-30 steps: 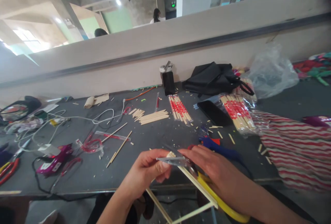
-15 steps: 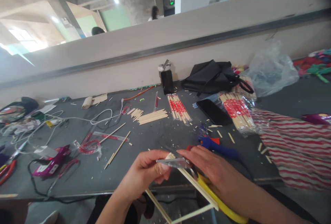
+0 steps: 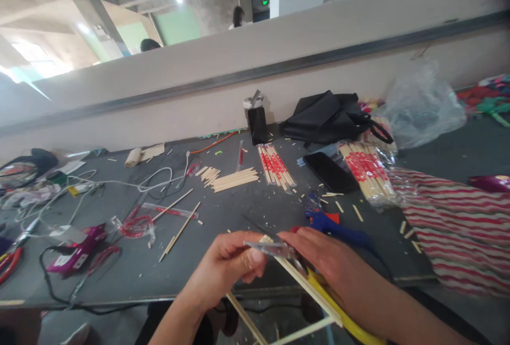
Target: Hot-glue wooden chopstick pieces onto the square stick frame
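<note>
Low in the centre, my left hand (image 3: 235,260) pinches one corner of a frame of pale wooden sticks (image 3: 313,291). The frame hangs past the table's front edge. My right hand (image 3: 324,254) is wrapped round scissors with a yellow and red handle (image 3: 350,326). The scissor blades (image 3: 271,248) lie across the stick corner beside my left thumb; whether they touch the wood is unclear. Some fingers of both hands are hidden.
On the dark table (image 3: 231,223) are cut sticks (image 3: 236,179), packed sticks (image 3: 275,167), a black phone (image 3: 329,171), a blue glue gun (image 3: 338,228), white cables (image 3: 119,184) and a striped cloth (image 3: 450,223). A black bag (image 3: 326,119) lies by the wall.
Both hands, the scissors and the stick frame have shifted very slightly to the right. The holds look the same, and the scissor blades appear a little more apart.
</note>
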Demonstrator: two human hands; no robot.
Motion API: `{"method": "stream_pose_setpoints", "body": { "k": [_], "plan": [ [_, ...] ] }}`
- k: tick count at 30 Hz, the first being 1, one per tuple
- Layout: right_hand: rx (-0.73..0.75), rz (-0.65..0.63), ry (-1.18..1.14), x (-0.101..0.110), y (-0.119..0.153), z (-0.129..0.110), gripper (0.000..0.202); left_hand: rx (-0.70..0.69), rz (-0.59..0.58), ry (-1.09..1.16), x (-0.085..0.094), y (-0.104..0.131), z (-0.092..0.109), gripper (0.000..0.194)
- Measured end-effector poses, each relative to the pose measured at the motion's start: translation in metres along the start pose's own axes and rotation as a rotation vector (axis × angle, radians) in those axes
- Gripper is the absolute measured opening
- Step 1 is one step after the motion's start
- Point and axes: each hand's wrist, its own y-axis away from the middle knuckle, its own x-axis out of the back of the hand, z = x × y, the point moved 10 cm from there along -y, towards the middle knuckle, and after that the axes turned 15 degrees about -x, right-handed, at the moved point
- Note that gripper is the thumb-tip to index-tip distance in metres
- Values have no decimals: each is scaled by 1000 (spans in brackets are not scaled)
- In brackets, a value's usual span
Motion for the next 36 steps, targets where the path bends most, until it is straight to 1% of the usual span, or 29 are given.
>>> {"method": "stream_pose_setpoints", "body": {
  "k": [5,9,14,17,21,24,26,29,36],
  "plan": [
    [-10,41,6,-1,1,4,49,-10,2,7,-1,0,0,27],
    [-25,41,10,-6,-1,8,51,-21,7,1,-1,0,0,24],
    [-38,28,-7,-10,-4,12,51,-25,15,-22,2,-1,-1,25],
    [-35,24,-37,-10,-6,13,53,-39,9,-47,2,-1,3,24],
    [-54,-14,-61,-11,-9,16,49,-27,-7,-79,2,-2,5,31],
    [-60,-37,-50,-11,-11,17,48,-16,-2,-61,4,-1,4,26],
    [-51,-28,-37,-10,-11,15,50,-17,7,-47,5,0,3,23],
    [-44,-22,-49,-11,-11,13,51,-11,5,-32,4,1,0,26],
    [-1,64,-41,-7,-5,8,68,12,-47,-49,-5,0,-3,24]
  ]
}}
